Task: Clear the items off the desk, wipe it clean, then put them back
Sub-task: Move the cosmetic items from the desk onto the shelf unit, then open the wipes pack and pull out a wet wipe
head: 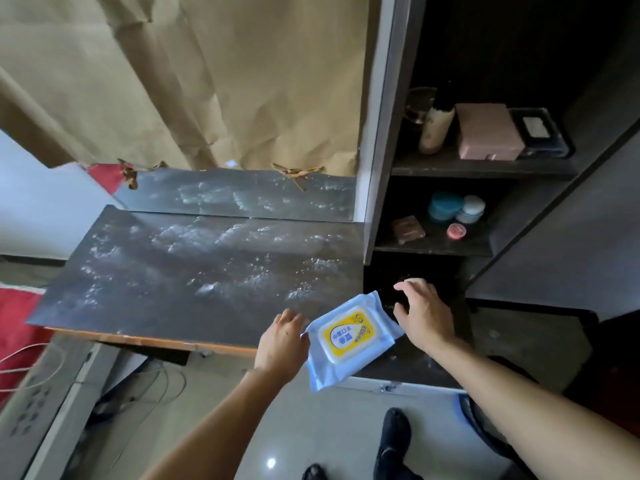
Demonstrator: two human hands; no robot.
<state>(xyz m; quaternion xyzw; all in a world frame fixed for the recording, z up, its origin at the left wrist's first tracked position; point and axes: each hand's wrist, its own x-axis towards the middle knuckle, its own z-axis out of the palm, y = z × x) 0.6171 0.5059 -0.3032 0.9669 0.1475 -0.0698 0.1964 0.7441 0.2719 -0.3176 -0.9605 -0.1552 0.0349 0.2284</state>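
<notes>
The blue pack of wet wipes (349, 337), with its yellow and white label facing up, is hanging over the front edge of the bench (173, 271), near its right end. The left hand (282, 341) is pinching the pack by its left edge, fingers curled round the wrapper. The right hand (420, 313) is hovering just beside the pack's far right corner with its fingers spread and gripping nothing — whether it is touching the wrapper I cannot tell.

The dark bench top is showing white powdery smears across most of its surface, and a grey panel (242, 192) standing along its back edge is carrying the same streaks. Crumpled brown paper (207, 81) is covering the wall above. To the right, dark shelves are holding a pink box (486, 131) and a pale bottle (434, 128) on the upper level, and blue jars (445, 207), a small pink tin (456, 231) and a brown box (408, 229) below. Black shoes (393, 431) are showing on the glossy floor.
</notes>
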